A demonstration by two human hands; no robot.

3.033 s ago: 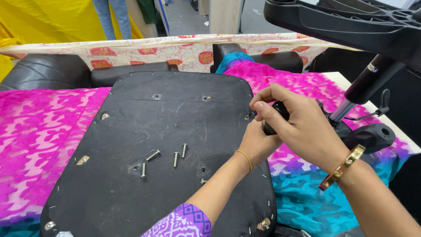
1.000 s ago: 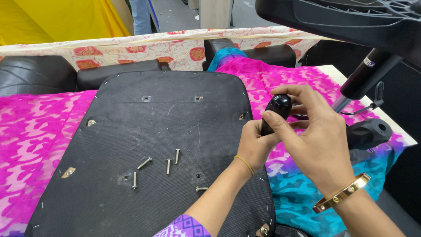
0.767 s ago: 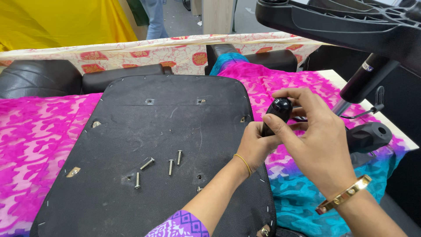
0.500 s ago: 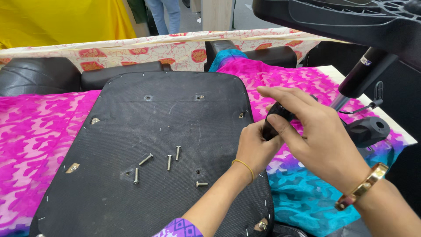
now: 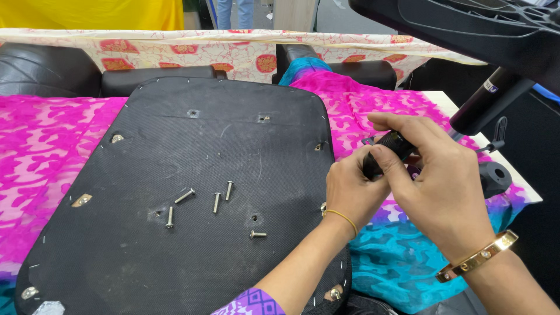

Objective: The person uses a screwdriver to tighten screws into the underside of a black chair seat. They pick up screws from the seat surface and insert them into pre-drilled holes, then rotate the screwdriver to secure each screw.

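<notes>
I pinch the small black fitting (image 5: 389, 153) between my left hand (image 5: 353, 192) and right hand (image 5: 443, 181), working it at the seat base (image 5: 175, 151); next needs a screw (image 5: 257, 234).

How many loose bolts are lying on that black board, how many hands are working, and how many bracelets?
Loose bolts on the black board: 5
Hands: 2, left hand, right hand
Bracelets: 2, thin, wide gold
Total: 9

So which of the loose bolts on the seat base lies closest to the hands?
The lone bolt lying crosswise, low and to the right of the other four, just left of the left hand. The others sit further left in a loose row on the black seat base.
</notes>
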